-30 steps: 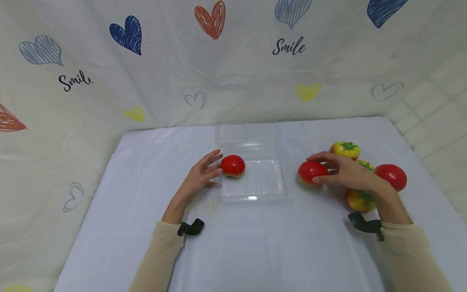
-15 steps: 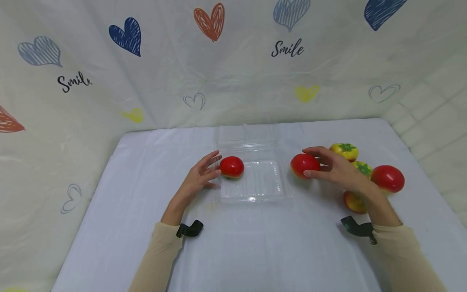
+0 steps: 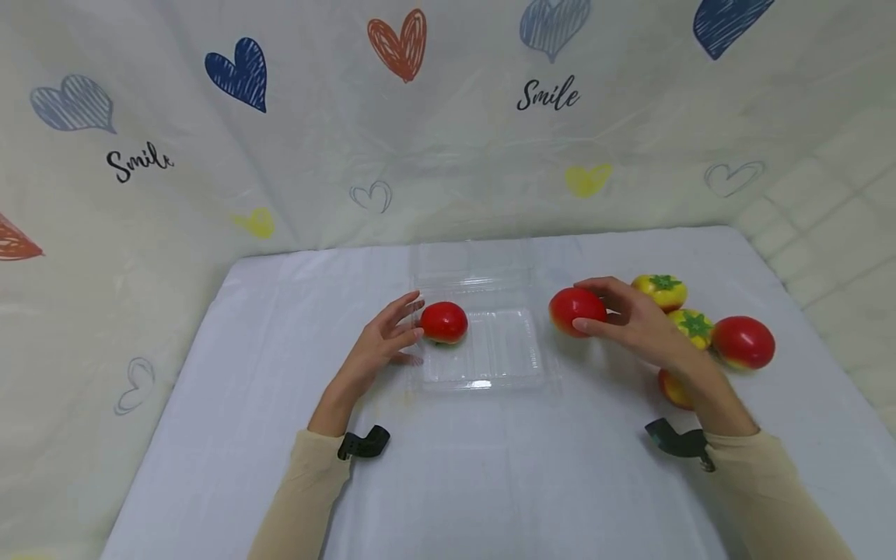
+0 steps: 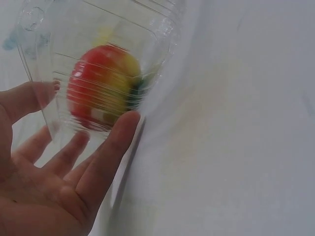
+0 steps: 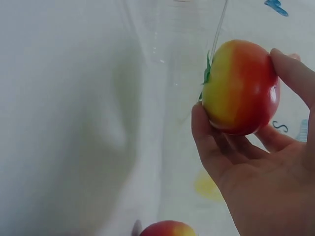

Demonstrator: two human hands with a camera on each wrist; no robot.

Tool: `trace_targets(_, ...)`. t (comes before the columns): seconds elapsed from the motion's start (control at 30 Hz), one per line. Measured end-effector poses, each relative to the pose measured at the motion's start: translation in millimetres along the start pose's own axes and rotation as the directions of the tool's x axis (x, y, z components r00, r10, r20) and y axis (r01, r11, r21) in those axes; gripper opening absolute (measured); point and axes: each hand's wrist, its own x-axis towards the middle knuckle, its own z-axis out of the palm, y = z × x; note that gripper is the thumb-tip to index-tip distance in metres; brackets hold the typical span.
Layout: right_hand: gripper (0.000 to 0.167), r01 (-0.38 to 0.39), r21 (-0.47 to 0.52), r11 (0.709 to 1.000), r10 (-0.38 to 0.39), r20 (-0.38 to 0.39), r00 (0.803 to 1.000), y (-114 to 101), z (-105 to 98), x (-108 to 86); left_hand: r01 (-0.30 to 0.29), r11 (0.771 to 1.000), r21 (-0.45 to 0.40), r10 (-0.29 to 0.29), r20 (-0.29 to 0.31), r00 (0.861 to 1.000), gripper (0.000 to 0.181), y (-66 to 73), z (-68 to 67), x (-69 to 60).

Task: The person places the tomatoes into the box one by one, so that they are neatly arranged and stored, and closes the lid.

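Pale cloth printed with hearts and "Smile" lettering forms the backdrop [image 3: 462,155] behind a white-covered worktop [image 3: 448,482]. Set on it is a transparent, thin-walled plastic container [image 3: 505,346], its matching transparent lid [image 3: 472,260] laid back beyond the far side. One glossy red, round tomato-like fruit [image 3: 444,322] sits inside, against the container's left wall. To the container's right, near its edge, a second glossy red fruit shading to yellow, with a green leafy top [image 5: 241,88], appears raised off the worktop.

The right hand [image 3: 623,315] grips that second fruit between thumb and fingertips. The left hand [image 3: 381,338] has its fingers spread and fairly straight at the container's left wall; whether it truly steadies the plastic, I cannot tell.

Smooth skin under a fingertip hold is probably the main weakness: uneven pressure could let the fruit slip and drop short of the container. Carried too low, it might catch the right wall, and such light plastic could slide or tip, setting the fruit inside rolling. Farther right of the container, the yellow fruit [image 3: 660,292], the large red fruit [image 3: 743,342] and their neighbours lie near the right forearm [image 3: 721,393], so a careless sweep could scatter them.
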Motion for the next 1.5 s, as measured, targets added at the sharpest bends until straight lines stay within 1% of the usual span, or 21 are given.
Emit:
trace_targets(0.23,0.068,0.008,0.03,1.0,-0.008,-0.019,1.0,-5.7,11.8,1.8,0.007,1.0,0.0,-0.007,-0.011,1.0,0.069,0.1,-1.2,-5.6)
trace_targets(0.5,0.067,0.017,-0.016,1.0,-0.018,-0.074,0.997,-9.3,14.0,3.2,0.001,1.0,-0.02,-0.001,-0.006,1.0,0.069,-0.1,1.5,-3.7)
trace_targets(0.73,0.071,0.0,0.049,0.999,0.005,-0.093,0.996,-10.4,20.1,7.9,0.0,1.0,-0.029,-0.001,-0.021,1.0,0.068,0.1,2.1,-4.3)
trace_targets(0.87,0.075,-0.012,0.039,0.999,0.016,-0.12,0.993,-11.9,22.0,10.6,-0.002,1.0,-0.027,0.002,-0.025,1.0,0.068,0.4,2.5,-4.0)
trace_targets(0.97,0.076,0.003,0.026,1.0,0.001,-0.153,0.988,-14.6,22.8,11.3,-0.002,1.0,-0.024,0.002,-0.027,1.0,0.069,0.6,2.8,-3.2)
trace_targets(1.1,0.076,0.039,0.043,0.998,-0.031,-0.182,0.983,-18.2,25.2,12.6,-0.002,1.0,-0.015,0.001,-0.036,0.999,0.069,0.8,3.0,-2.4)
trace_targets(1.23,0.077,0.057,0.068,0.996,-0.044,-0.179,0.983,-21.3,28.6,14.0,0.002,1.0,-0.004,-0.002,-0.041,0.999,0.07,2.4,3.6,-3.0)
trace_targets(1.33,0.079,0.074,0.08,0.994,-0.06,-0.16,0.985,-23.8,31.1,15.2,0.001,1.0,0.001,-0.001,-0.038,0.999,0.07,3.2,3.9,-3.6)
trace_targets(1.5,0.081,0.074,0.083,0.994,-0.063,-0.128,0.99,-29.4,34.1,16.7,-0.001,1.0,0.003,0.001,-0.041,0.999,0.07,2.8,4.2,-3.1)
